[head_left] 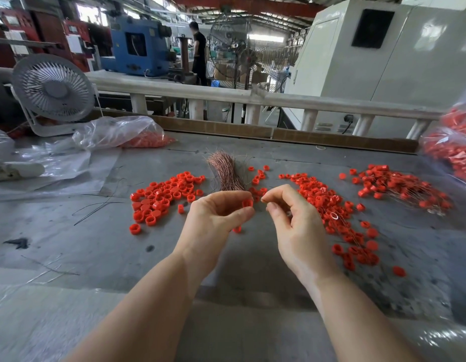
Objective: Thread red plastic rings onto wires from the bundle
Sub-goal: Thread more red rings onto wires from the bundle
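Factory hall: blue machine [137, 48], girders.

Factory hall behind grey table [69, 244]: blue machine [137, 48] (daylit), white fan [52, 87].

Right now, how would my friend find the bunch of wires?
Start at the grey table, then look between the two big spreads of red plastic rings, just beyond the hands. The wire bundle lies there: a thin coppery-pink sheaf, the only thing among them that is not red.
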Tool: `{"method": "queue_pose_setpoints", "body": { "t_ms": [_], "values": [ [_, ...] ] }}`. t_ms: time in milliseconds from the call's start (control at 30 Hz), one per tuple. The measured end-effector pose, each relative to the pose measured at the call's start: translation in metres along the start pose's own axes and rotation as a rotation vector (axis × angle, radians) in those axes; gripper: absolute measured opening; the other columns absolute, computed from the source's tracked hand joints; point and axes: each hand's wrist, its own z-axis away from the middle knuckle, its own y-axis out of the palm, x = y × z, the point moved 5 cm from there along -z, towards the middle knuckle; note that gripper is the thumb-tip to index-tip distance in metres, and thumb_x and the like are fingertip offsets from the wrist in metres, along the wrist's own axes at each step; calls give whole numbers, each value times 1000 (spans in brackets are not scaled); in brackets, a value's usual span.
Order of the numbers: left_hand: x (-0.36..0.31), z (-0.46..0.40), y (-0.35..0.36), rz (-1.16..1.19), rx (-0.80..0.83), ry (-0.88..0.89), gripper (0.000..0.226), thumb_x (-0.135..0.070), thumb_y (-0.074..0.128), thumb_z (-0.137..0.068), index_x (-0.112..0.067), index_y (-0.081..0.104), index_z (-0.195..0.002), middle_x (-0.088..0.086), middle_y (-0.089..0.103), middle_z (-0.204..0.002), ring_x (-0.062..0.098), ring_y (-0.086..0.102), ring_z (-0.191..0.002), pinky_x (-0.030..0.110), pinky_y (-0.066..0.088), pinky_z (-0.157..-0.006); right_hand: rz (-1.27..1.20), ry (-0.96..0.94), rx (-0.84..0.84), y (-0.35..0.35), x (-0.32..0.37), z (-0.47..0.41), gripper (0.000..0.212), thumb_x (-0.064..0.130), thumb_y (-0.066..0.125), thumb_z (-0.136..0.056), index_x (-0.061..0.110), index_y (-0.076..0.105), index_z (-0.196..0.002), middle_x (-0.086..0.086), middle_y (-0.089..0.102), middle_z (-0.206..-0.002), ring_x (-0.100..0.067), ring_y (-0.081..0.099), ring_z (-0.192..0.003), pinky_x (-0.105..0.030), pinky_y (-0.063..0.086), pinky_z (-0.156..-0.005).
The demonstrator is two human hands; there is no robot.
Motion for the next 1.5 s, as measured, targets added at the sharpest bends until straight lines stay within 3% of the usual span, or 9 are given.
{"method": "queue_pose_setpoints", "body": {
  "t_ms": [267,600,967,1200,1500],
  "values": [
    [0,2,-1,56,29,0,30,11,63,-78,-16,69,-89,-1,72,-75,8,64,-67,21,53,-65,-2,11,-16,-1,-3,1,21,-2,57,-86,19,60,-80,7,58,-75,-4,49,-68,-13,36,-65],
    [0,0,0,59,21,7,27,11,65,-76,-14,69,-84,-2,72,-74,7,65,-70,20,53,-66,16,18,-26,-3,-4,1,17,-1,58,-86,15,62,-80,3,59,-76,-5,49,-67,-17,37,-65],
    [1,-1,1,190,20,-53,23,10,58,-81,-11,68,-86,0,70,-70,8,65,-65,22,55,-71,28,15,-43,-3,-5,-1,22,1,58,-86,21,60,-80,5,59,-76,-5,50,-67,-14,37,-64],
    [2,0,4,354,56,-132,27,9,49,-87,-8,69,-89,2,68,-69,9,67,-67,18,56,-68,34,-13,-50,-4,-6,0,21,-1,57,-86,18,64,-84,3,62,-82,-4,53,-73,-14,39,-68],
    [3,-1,1,358,19,-135,20,6,53,-86,-10,63,-94,2,70,-70,8,65,-64,18,55,-64,25,-9,-47,-4,-5,0,19,-1,57,-86,16,64,-84,2,62,-82,-5,53,-73,-17,39,-68]
  ]
}}
